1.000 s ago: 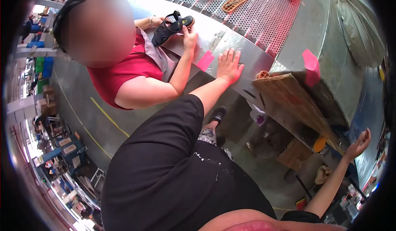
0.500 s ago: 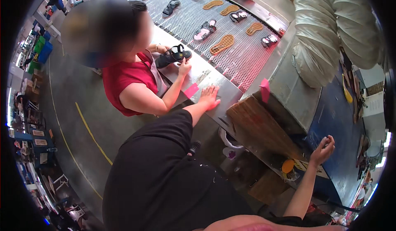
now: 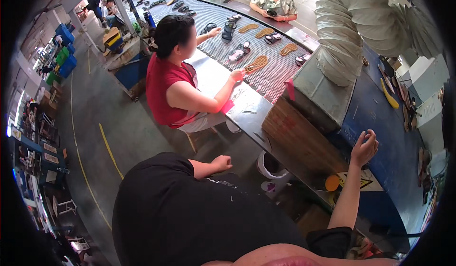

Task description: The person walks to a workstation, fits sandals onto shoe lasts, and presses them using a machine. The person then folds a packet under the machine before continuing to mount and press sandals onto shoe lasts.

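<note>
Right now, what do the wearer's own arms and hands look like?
The left hand and right hand are bare, with no glove, ring or wristband visible. The left sleeve and right sleeve are black and short, part of a black shirt with small pale marks.

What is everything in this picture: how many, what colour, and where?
mesh belt: one, silvery, upper centre
sandals: many, mostly dark, on the belt
soles: at least four, tan, on the belt
co-workers: two nearby, red top and patterned shirt, at the belt
ribbed ducting: count unclear, pale grey, upper right
metal housing: one, grey, under the ducting
wooden panel: one, brown, below the housing
worktop: one, blue, right
curved strip: one, yellow, right
lined bin: one, white, lower centre
crates: several, blue and green, far left
own shirt: one, black, bottom
left hand: one, bare, lower centre
right hand: one, bare, over the worktop
</note>
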